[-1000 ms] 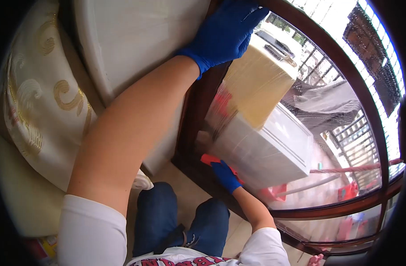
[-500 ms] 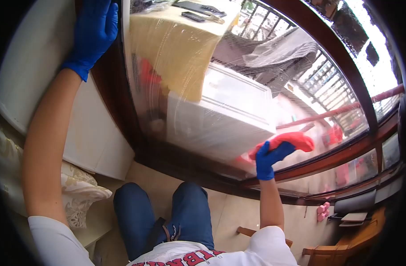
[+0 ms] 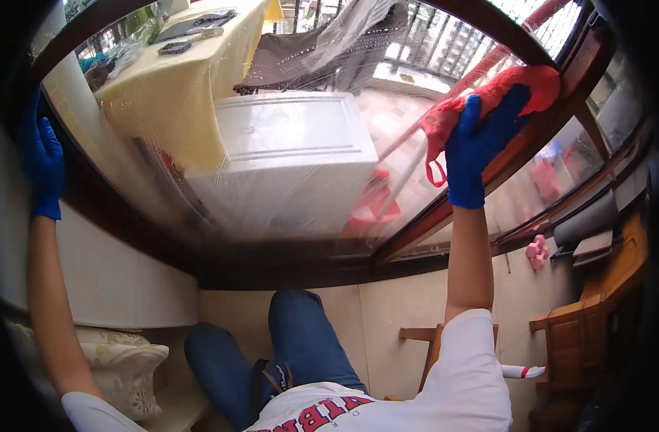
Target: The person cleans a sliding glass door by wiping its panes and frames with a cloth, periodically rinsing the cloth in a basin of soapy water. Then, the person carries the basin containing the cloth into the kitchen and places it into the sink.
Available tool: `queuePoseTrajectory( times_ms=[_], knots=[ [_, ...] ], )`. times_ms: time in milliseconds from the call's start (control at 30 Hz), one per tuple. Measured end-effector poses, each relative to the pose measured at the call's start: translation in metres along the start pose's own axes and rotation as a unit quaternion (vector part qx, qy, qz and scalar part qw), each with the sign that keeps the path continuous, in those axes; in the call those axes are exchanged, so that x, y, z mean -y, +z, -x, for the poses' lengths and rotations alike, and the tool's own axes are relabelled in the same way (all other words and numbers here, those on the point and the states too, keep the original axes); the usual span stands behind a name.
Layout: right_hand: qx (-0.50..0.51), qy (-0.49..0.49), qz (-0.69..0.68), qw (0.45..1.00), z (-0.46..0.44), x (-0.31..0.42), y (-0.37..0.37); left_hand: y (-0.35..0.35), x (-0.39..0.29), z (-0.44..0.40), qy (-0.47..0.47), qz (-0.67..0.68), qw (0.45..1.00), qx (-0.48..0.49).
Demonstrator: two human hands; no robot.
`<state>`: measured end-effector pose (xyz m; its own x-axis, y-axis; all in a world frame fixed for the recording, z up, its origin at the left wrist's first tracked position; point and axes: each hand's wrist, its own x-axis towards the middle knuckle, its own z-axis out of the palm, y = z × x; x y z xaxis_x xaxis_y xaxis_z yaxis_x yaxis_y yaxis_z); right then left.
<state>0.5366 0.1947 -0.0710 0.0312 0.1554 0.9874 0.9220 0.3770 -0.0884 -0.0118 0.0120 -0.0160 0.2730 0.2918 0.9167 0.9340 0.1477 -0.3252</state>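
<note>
My right hand (image 3: pixel 483 147), in a blue rubber glove, presses a red cloth (image 3: pixel 535 86) against the upper right part of the glass pane (image 3: pixel 286 205), by the dark wooden frame. A small loop hangs from the cloth's lower edge. Streaks and droplets cover much of the glass. Far to the left, my gloved left hand (image 3: pixel 43 162) rests with fingers stretched along the dark frame's edge, holding nothing.
Behind the glass stand a white cabinet (image 3: pixel 301 137) and a table with a yellow cloth (image 3: pixel 175 86). A wooden chair (image 3: pixel 581 324), pink dumbbells (image 3: pixel 537 252) and a wooden stool (image 3: pixel 424 338) are on the right. A patterned cushion (image 3: pixel 128 367) lies lower left.
My right hand has moved the red cloth up and right across the glass to the frame. The view has shifted, and my left hand now appears lower and further left on the frame.
</note>
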Motion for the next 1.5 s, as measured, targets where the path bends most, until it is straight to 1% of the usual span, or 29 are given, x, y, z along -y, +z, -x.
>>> queuePoseTrajectory(
  times_ms=[33,100,133,167,200,300,367,467,567,633,733,767,800,867,900,967,1000,1033,1067,1100,1167,1233,1267,1300,1333,1400,1433,1467,1500],
  knots=[
    [0.007,0.005,-0.004,1.0,0.005,0.001,0.001,0.001,0.002,0.0,0.009,-0.009,1.0,-0.009],
    [-0.038,0.091,-0.106,0.989,0.014,0.008,0.005,0.002,0.006,-0.001,0.021,-0.022,0.999,-0.016],
    [-0.041,0.151,-0.115,0.981,0.045,0.009,0.01,0.002,0.006,-0.001,0.024,-0.017,0.999,-0.022],
    [-0.043,0.16,-0.103,0.981,0.085,0.002,0.018,0.003,0.006,-0.001,0.026,-0.013,0.999,-0.027],
    [-0.036,0.203,-0.096,0.974,0.134,0.003,0.025,0.003,0.006,-0.001,0.026,-0.018,0.999,-0.022],
    [0.014,0.323,-0.092,0.942,0.302,0.022,0.039,0.003,0.004,0.003,0.015,-0.036,0.999,-0.022],
    [0.062,0.411,-0.081,0.906,0.37,0.034,0.046,0.004,0.002,0.001,0.027,-0.037,0.999,-0.028],
    [0.146,0.496,-0.044,0.855,0.418,0.047,0.055,0.006,0.009,0.003,0.055,-0.046,0.997,-0.039],
    [0.234,0.508,-0.016,0.829,0.44,0.071,0.063,0.01,0.01,0.007,0.046,-0.013,0.998,-0.043],
    [0.305,0.487,-0.027,0.818,0.455,0.102,0.068,0.009,0.001,0.005,0.026,-0.028,0.998,-0.05],
    [0.439,0.43,-0.075,0.785,0.479,0.173,0.08,0.009,0.002,0.007,0.031,-0.068,0.994,-0.078],
    [0.49,0.401,-0.106,0.767,0.489,0.204,0.084,0.013,0.006,0.007,0.032,-0.017,0.996,-0.084],
    [0.538,0.371,-0.144,0.743,0.496,0.238,0.09,0.005,0.008,0.002,0.058,0.005,0.998,-0.029],
    [0.63,0.304,-0.227,0.678,0.505,0.303,0.096,0.004,-0.003,0.005,0.018,-0.036,0.997,-0.064],
    [0.665,0.27,-0.271,0.641,0.506,0.334,0.098,0.001,-0.008,0.002,0.012,-0.037,0.998,-0.049],
    [0.696,0.206,-0.345,0.595,0.485,0.385,0.093,-0.002,0.001,-0.001,-0.002,-0.046,0.999,-0.013],
    [0.686,0.174,-0.373,0.6,0.466,0.399,0.087,0.001,0.006,0.001,-0.004,-0.043,0.999,-0.027],
    [0.654,0.128,-0.382,0.64,0.419,0.399,0.069,0.005,0.01,0.002,-0.007,-0.04,0.998,-0.042],
    [0.619,0.082,-0.386,0.68,0.367,0.4,0.049,0.004,0.018,0.003,0.002,-0.026,0.999,-0.026],
    [0.529,-0.012,-0.388,0.755,0.319,0.395,0.039,0.002,0.018,0.001,-0.018,-0.005,1.0,-0.01],
    [0.489,-0.1,-0.383,0.777,0.302,0.363,0.027,-0.004,0.014,-0.003,-0.049,0.017,0.998,0.021],
    [0.552,-0.127,-0.358,0.742,0.245,0.331,-0.005,-0.012,0.013,-0.006,-0.077,0.035,0.995,0.05],
    [0.573,-0.131,-0.347,0.731,0.196,0.32,-0.025,-0.015,0.013,-0.009,-0.094,0.054,0.992,0.06],
    [0.594,-0.171,-0.338,0.71,0.143,0.315,-0.047,-0.018,0.013,-0.012,-0.123,0.084,0.987,0.068],
    [0.555,-0.18,-0.369,0.723,0.141,0.305,-0.06,-0.023,0.011,-0.014,-0.152,0.112,0.979,0.078],
    [0.613,-0.245,-0.363,0.657,0.135,0.27,-0.094,-0.04,-0.004,-0.029,-0.269,0.151,0.947,0.092],
    [0.655,-0.29,-0.308,0.626,0.107,0.26,-0.112,-0.055,-0.014,-0.038,-0.327,0.179,0.922,0.107],
    [0.66,-0.279,-0.31,0.625,0.093,0.253,-0.132,-0.07,-0.025,-0.043,-0.381,0.204,0.894,0.118],
    [0.665,-0.267,-0.312,0.624,0.076,0.246,-0.151,-0.094,-0.04,-0.051,-0.388,0.206,0.887,0.14]
  ],
)
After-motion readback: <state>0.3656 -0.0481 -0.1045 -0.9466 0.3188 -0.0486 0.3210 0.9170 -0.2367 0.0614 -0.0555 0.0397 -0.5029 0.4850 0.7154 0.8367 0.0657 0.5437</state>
